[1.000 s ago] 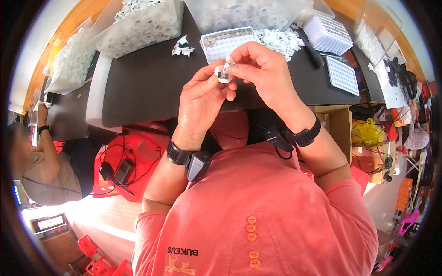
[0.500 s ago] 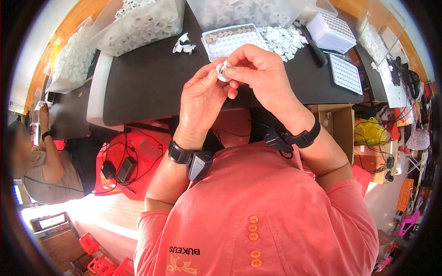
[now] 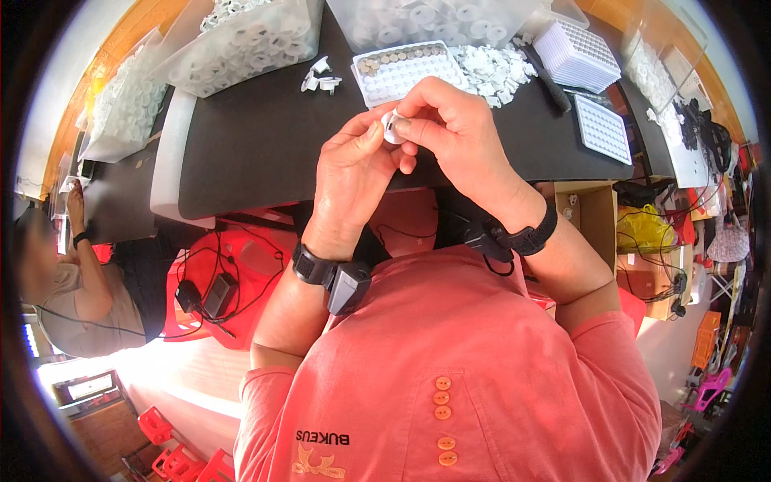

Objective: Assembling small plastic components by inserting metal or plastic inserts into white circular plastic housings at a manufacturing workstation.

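Note:
A small round white plastic part [image 3: 391, 128] is pinched between my two hands above the near edge of the black table. My left hand [image 3: 352, 157] grips its left side between thumb and fingers. On the other side, the thumb and forefinger of my right hand [image 3: 454, 128] press on the part, and these fingers partly cover it. A dark slot shows on its face. Just beyond my hands lies a white tray [image 3: 409, 78] with round metallic pieces in its far rows. Right of that tray is a heap of small white pieces [image 3: 494, 74].
Clear bins of white parts [image 3: 249, 60] stand along the far side. A few loose white pieces [image 3: 321, 76] lie left of the tray. At right are stacked white trays [image 3: 577, 56], a single tray [image 3: 604, 130] and a black tool handle [image 3: 550, 84]. Another person [image 3: 88, 289] sits at far left.
The white part has turned slightly in my fingers, and its slot is more visible. My right wrist has rotated a little; my left hand has hardly moved.

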A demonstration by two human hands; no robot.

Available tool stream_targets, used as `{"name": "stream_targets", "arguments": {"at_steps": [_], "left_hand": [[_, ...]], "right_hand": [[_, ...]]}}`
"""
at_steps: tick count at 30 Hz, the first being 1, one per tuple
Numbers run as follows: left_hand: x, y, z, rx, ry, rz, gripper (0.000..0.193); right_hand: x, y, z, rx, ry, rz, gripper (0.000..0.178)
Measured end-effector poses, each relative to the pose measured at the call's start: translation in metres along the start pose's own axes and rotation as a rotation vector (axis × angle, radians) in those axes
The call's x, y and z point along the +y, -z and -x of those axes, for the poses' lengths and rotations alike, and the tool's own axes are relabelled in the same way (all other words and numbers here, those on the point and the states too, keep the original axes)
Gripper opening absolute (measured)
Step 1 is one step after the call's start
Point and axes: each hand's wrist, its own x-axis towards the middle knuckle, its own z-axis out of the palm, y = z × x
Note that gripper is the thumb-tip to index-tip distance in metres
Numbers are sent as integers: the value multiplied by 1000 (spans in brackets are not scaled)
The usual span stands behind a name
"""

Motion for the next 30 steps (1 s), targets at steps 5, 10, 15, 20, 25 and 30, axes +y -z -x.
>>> {"name": "stream_targets", "arguments": {"at_steps": [5,10,15,20,25,30], "left_hand": [[0,3,1,-2,-8,-4,38],[-2,6,3,-74,-11,17,35],[0,4,5,-78,-9,26,33],[1,3,5,-66,-8,31,32],[0,4,3,-56,15,43,33],[1,2,5,-70,2,15,33]], "right_hand": [[-2,0,-1,-38,50,90,11],[-2,10,-8,-86,-126,-172,11],[-11,15,-15,-134,-234,-234,16],[-7,13,-17,-158,-259,-208,19],[-14,20,-23,-216,-303,-216,21],[-14,19,-25,-235,-326,-214,22]]}}
